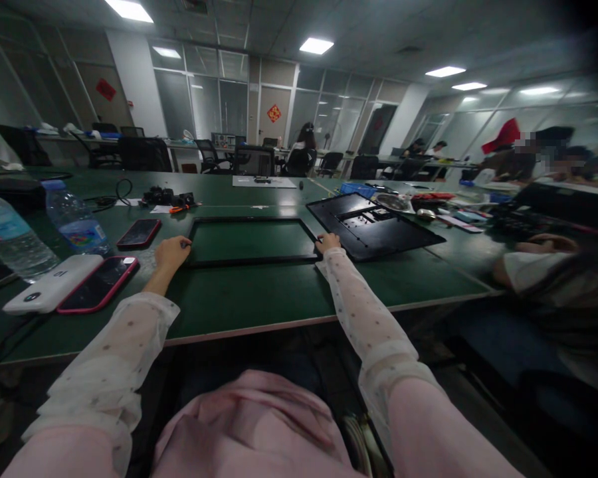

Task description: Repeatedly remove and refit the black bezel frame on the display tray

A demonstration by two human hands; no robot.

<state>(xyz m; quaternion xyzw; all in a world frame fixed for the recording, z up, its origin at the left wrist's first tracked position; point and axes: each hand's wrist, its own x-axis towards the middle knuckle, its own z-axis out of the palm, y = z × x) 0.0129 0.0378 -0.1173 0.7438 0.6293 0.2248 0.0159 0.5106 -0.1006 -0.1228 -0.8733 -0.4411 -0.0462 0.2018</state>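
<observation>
A thin black rectangular frame [252,261], like a monitor bezel, lies on the green tabletop [259,295]. My left hand [172,254] grips its left side, fingers curled round the edge. At the opposite side my right hand [327,243] closes on the right edge near the front corner. Just beyond my right hand lies a larger black panel [379,232], like a monitor's back cover, with a cut-out showing metal parts. Left of my left hand rest a dark phone with a red edge [138,234] and a second phone in a pink-red case [98,285].
Two water bottles, one with a blue cap [74,219], stand at the left beside a white power bank [54,285]. Cables and orange-handled pliers [182,207] lie farther back. A blue tray [357,190] and assorted parts sit behind the panel. A person's arm [533,262] is at the right.
</observation>
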